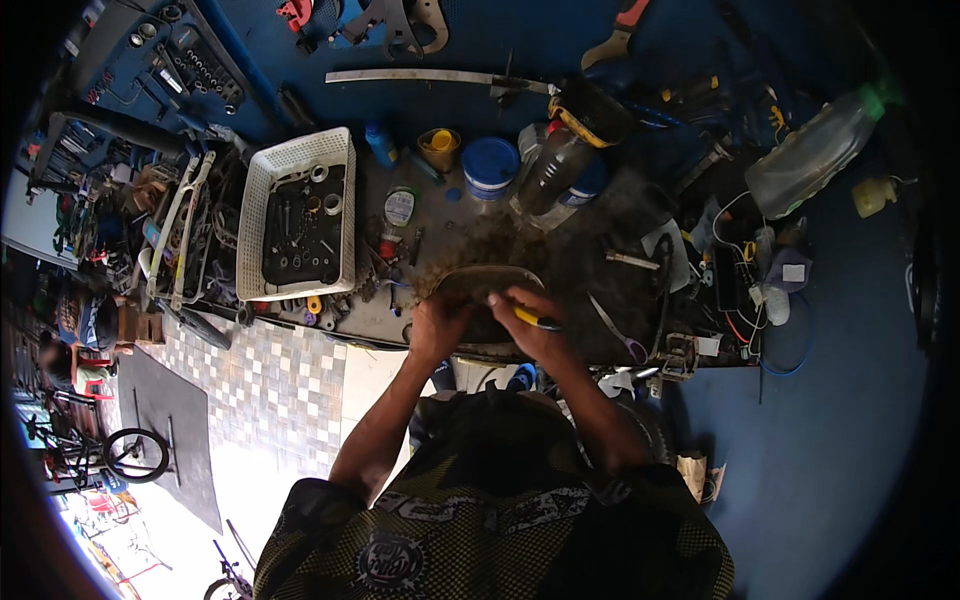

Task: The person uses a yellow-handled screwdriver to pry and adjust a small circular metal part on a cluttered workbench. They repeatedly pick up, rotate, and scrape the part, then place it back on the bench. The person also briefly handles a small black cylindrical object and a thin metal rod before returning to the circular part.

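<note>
Both of my hands are over the bench's front edge, at a dark item with a pale, curved rim [487, 268] whose kind I cannot make out. My left hand [438, 325] is closed at its left side, and what lies in the fingers is hidden. From the other side, my right hand [530, 325] grips a tool with a yellow and dark handle [537, 319]; its working end does not show clearly. The fingertips of the two hands point toward each other, a short gap apart. Scissors [635, 349] with purple handles lie to the right of my right hand.
A white plastic basket [348, 215] holding small metal parts stands at left. Behind my hands are a blue-lidded tub [490, 162], a dark bottle [550, 175] and a clear bottle with a red cap [398, 208]. Cables and parts crowd the right end.
</note>
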A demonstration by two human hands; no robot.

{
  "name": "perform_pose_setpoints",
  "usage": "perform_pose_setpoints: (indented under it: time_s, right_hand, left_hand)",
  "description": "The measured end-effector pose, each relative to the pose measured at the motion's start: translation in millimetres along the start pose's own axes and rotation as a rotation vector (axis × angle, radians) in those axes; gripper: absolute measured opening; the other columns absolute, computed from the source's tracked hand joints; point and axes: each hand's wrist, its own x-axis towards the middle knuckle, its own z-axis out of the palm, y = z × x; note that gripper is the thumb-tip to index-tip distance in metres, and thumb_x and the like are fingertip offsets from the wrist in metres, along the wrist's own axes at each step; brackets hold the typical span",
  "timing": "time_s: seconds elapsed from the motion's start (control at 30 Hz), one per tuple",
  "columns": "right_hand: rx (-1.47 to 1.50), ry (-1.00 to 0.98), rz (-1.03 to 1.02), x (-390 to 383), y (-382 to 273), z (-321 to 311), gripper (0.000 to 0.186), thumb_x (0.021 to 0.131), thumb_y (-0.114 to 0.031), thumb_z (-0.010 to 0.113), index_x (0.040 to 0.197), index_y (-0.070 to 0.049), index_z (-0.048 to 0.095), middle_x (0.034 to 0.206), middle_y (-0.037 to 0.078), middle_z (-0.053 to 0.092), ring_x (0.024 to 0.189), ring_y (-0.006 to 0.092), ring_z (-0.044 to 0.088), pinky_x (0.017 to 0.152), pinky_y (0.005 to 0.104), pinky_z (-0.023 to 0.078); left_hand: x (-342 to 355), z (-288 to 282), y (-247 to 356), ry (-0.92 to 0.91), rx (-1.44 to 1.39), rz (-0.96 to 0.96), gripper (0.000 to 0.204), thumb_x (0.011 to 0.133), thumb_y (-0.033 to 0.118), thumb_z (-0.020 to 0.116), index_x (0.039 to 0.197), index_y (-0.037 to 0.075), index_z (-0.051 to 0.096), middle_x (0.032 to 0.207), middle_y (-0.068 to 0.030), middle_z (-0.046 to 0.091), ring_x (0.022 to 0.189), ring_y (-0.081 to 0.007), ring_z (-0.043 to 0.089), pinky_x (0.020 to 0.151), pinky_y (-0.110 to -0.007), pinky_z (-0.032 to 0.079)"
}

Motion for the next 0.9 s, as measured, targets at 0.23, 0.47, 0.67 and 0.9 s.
perform_pose_setpoints:
  time_s: [0.23,0.47,0.67,0.9]
  right_hand:
    - [-0.157,0.006,0.030,-4.8,-4.0,-4.3,0.023,0.098,-0.021,0.074,0.089,-0.001,0.069,0.075,0.010,0.066,0.066,0.0165,0.063,0.061,0.0334,0.049]
    - [-0.120,0.121,-0.087,-13.5,3.1,-2.5,0.025,0.097,-0.024,0.075,0.087,-0.002,0.069,0.075,0.011,0.065,0.066,0.0199,0.064,0.061,0.0343,0.049]
    - [-0.101,-0.001,0.271,-16.0,27.0,-13.1,0.016,0.093,-0.018,0.079,0.092,-0.003,0.072,0.079,0.009,0.069,0.074,0.0250,0.068,0.069,0.0347,0.051]
    - [-0.531,-0.094,-0.260,-45.9,39.5,-28.3,0.020,0.088,-0.023,0.082,0.099,-0.008,0.076,0.096,0.011,0.074,0.093,0.0307,0.071,0.078,0.0390,0.056]
  left_hand:
    - [2.8,-6.5,7.1,-0.127,0.007,-0.124,0.027,0.081,0.021,0.082,0.097,0.000,0.076,0.085,-0.0187,0.076,0.080,-0.0303,0.077,0.072,-0.038,0.058]
    - [-3.6,2.0,2.9,-0.070,-0.009,-0.117,0.030,0.081,0.019,0.082,0.102,-0.001,0.075,0.087,-0.0182,0.077,0.081,-0.0306,0.077,0.074,-0.039,0.059]
    - [-7.6,-3.5,6.2,-0.031,-0.008,-0.017,0.025,0.085,0.018,0.081,0.104,0.003,0.076,0.094,-0.0150,0.078,0.083,-0.0267,0.077,0.074,-0.038,0.059]
    - [-2.9,-1.2,-0.6,-0.075,-0.164,-0.035,0.028,0.085,0.015,0.082,0.110,0.005,0.075,0.093,-0.0111,0.076,0.078,-0.0211,0.075,0.072,-0.035,0.058]
